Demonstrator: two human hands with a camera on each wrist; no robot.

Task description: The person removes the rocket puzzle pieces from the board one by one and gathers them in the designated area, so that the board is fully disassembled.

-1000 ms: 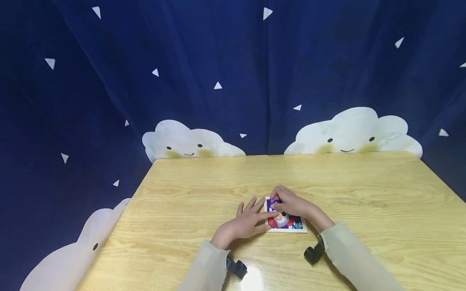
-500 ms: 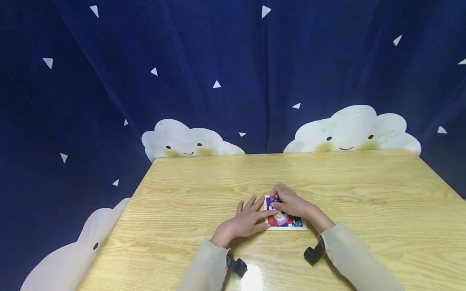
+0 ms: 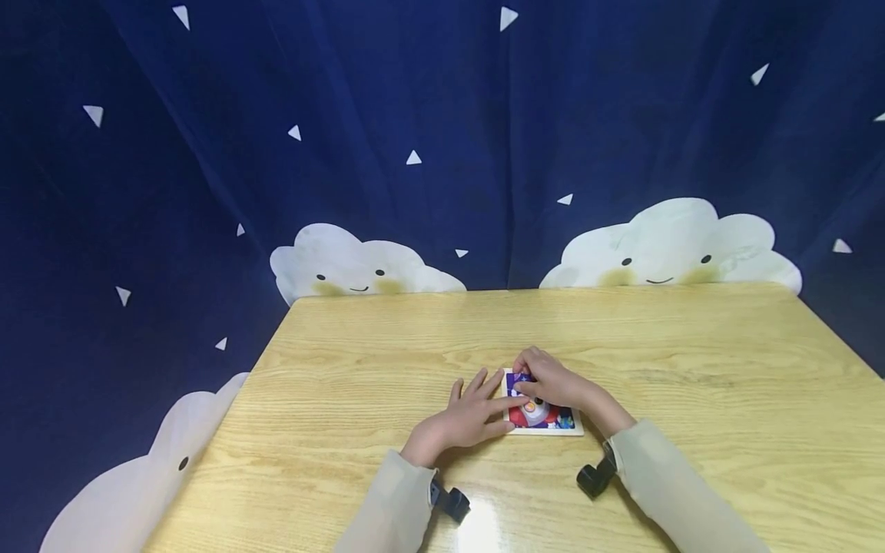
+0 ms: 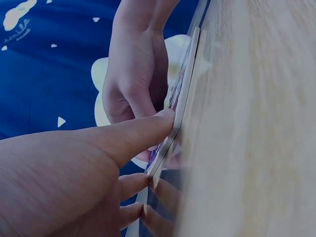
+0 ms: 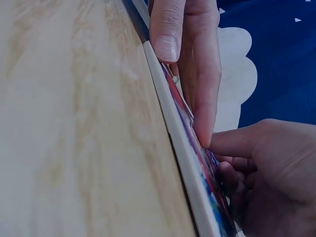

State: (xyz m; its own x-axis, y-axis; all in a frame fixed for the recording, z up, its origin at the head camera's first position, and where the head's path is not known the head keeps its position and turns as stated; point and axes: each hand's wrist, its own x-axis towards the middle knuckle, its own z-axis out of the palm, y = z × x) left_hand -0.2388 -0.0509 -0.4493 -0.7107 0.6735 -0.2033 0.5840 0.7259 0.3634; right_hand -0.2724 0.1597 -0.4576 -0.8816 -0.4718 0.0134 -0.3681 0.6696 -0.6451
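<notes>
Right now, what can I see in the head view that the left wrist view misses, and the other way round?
Only the head view shows the smiling cloud faces, the beige sleeves and the black wrist cameras.

Only the left wrist view shows faint lettering, too blurred to read, on the curtain, and finger reflections in the tabletop.

Both show the left hand and right hand at the picture board, plus tabletop and curtain.

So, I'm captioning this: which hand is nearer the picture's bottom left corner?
Left. The left hand touches the picture right by that corner; the right hand is over the picture's far side.
</notes>
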